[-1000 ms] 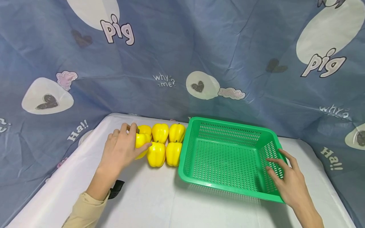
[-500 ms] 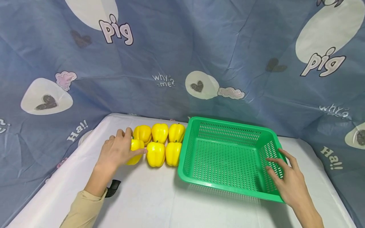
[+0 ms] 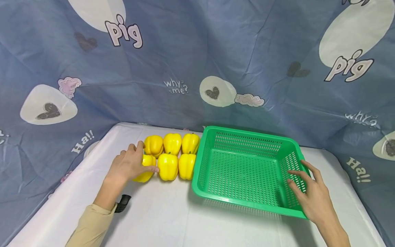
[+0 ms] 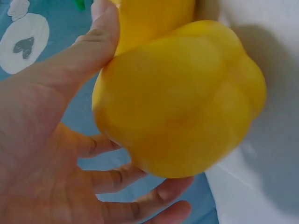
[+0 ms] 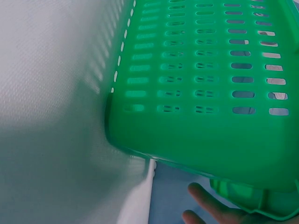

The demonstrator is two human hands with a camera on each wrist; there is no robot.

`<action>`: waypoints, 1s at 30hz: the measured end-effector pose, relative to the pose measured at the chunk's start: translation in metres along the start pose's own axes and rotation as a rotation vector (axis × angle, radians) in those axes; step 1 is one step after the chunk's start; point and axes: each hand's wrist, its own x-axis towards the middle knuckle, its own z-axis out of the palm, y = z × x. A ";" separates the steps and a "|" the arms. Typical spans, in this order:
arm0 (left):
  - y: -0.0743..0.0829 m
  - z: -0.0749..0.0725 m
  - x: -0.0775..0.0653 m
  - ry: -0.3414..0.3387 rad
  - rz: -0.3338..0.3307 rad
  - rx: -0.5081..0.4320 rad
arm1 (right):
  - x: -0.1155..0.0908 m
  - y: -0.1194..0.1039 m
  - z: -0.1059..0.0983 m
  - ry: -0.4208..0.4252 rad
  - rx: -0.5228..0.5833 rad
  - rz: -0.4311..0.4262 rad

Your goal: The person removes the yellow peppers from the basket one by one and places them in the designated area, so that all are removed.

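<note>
My left hand (image 3: 126, 165) grips a yellow bell pepper (image 4: 177, 102) at the left end of the front row, thumb on the right side of it and the fingers round its far side. Several more yellow bell peppers (image 3: 168, 167) sit beside it in two rows, close together. To their right stands a green plastic basket (image 3: 247, 201) with slotted walls and nothing inside. My right hand (image 3: 315, 199) holds the basket's right rim, some fingers inside it; in the right wrist view, other fingertips (image 5: 198, 191) show outside, near the basket's corner.
A white cloth (image 3: 160, 219) covers the table. Behind and to the sides hangs a blue printed curtain (image 3: 154, 68). The basket's left wall stands right up against the nearest peppers. A black device (image 3: 122, 203) is at my left wrist.
My left hand has brought its pepper left and nearer to me, down to the front row's left end, uncovering the back-left pepper. The right hand and basket have stayed put.
</note>
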 end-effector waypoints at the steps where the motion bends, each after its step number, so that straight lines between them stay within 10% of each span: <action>1: 0.000 0.001 0.001 -0.003 0.000 0.001 | 0.000 0.000 0.000 0.000 -0.002 0.000; 15: -0.006 -0.006 -0.009 -0.128 -0.014 0.008 | 0.000 -0.001 0.001 0.008 -0.004 0.004; 30: -0.004 -0.004 -0.014 -0.100 0.066 0.067 | 0.001 0.000 0.000 -0.005 -0.009 0.014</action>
